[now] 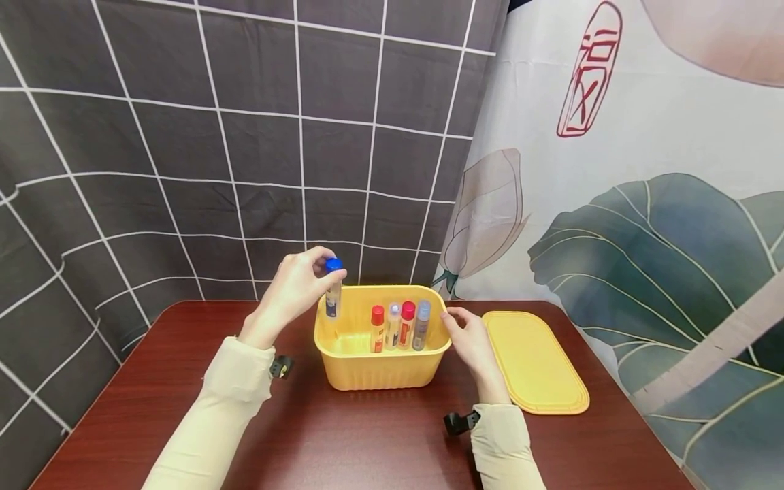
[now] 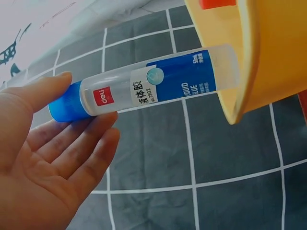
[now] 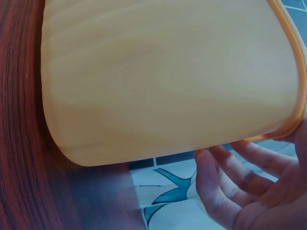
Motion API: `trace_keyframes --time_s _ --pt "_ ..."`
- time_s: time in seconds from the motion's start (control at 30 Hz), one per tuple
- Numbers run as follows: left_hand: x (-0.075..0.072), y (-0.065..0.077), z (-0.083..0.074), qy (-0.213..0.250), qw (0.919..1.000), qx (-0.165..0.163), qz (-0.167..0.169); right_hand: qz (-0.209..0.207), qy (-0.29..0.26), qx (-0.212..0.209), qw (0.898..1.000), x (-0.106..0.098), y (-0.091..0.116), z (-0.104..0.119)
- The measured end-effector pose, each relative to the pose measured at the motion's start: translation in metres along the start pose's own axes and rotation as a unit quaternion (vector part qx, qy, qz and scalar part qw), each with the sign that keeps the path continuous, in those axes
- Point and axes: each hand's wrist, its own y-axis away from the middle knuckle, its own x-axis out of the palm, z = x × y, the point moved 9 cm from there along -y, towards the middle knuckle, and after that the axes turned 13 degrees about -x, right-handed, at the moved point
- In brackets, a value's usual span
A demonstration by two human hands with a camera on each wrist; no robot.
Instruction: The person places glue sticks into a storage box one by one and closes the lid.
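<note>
My left hand [image 1: 298,289] pinches a liquid glue bottle [image 2: 158,82] by its blue cap, thumb on one side and fingers on the other. In the head view the clear bottle hangs upright, cap up, at the left end of a yellow plastic box [image 1: 380,373]. Its lower end overlaps the box rim in the left wrist view. My right hand [image 1: 471,340] holds the box's right end at the rim, with its fingers against the outer wall in the right wrist view. Inside the box, toward the right, stand several glue bottles, among them a red-capped bottle [image 1: 377,329] and a grey bottle [image 1: 420,325].
A yellow lid [image 1: 539,364] lies flat on the dark red wooden table [image 1: 367,442], right of the box. Behind the table hang a dark grid-patterned cloth [image 1: 257,150] and a pale cloth with leaf prints [image 1: 649,258].
</note>
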Motion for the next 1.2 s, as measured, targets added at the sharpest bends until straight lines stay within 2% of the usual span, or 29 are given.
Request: trace_keyframes --time_s 0.33,0.57,0.8,1.07,1.2 --pt "0.031 -0.001 0.008 -0.022 0.9981 -0.013 0.056 0.005 -0.002 0.003 1.0 0.0 0.001 -0.002" --pt "0.051 -0.003 0.012 -0.055 0.9953 0.0 0.079 0.007 -0.003 0.005 1.0 0.001 0.001 -0.003" --pt "0.068 -0.003 0.019 -0.093 0.9905 -0.003 0.102 0.008 -0.009 0.006 1.0 0.001 0.001 -0.003" --pt "0.083 -0.003 0.028 -0.102 0.9854 -0.025 0.134 0.006 -0.011 0.007 1.0 0.0 0.001 -0.003" --pt "0.087 -0.002 0.029 -0.103 0.9852 -0.016 0.136 0.004 -0.002 0.008 1.0 0.0 0.001 -0.004"
